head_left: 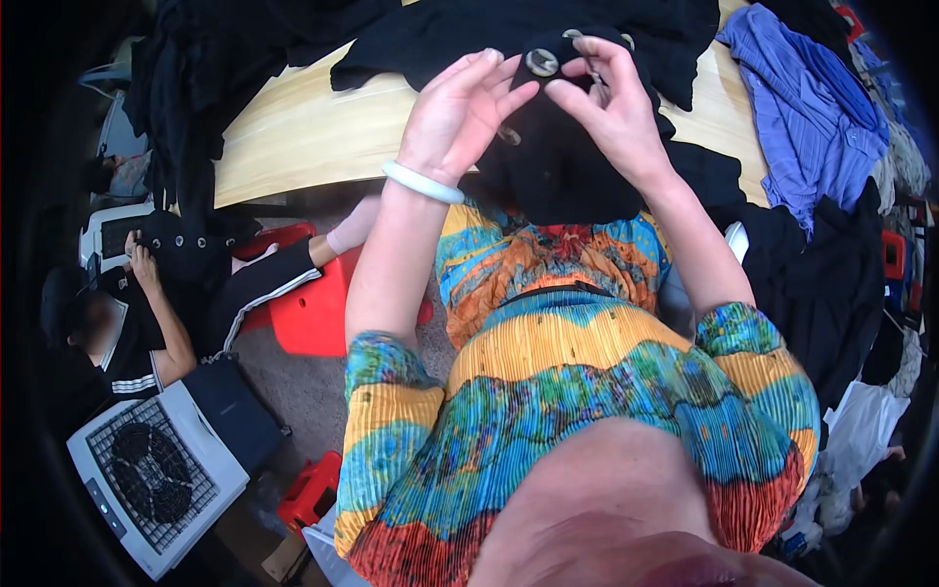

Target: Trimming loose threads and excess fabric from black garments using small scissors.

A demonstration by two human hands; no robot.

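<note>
A black garment [562, 171] with several large, pale-rimmed buttons hangs between my hands and down over my lap. My left hand [455, 112] wears a pale bangle at the wrist. Its thumb and fingers are closed on the cloth just left of the nearest button [542, 64]. On the other side of that button, my right hand [616, 103] has its fingers bent around the cloth, thumb toward the button. Whether a needle or thread lies between its fingertips is too small to tell. Another button [509, 135] shows lower on the cloth.
More black garments [421, 49] lie across the pale wooden table [313, 137]. Blue-purple clothing [812, 108] is heaped at the right. At left, a seated person [147, 313] handles a dark buttoned garment, near a red stool [308, 308] and a white fan unit [156, 474].
</note>
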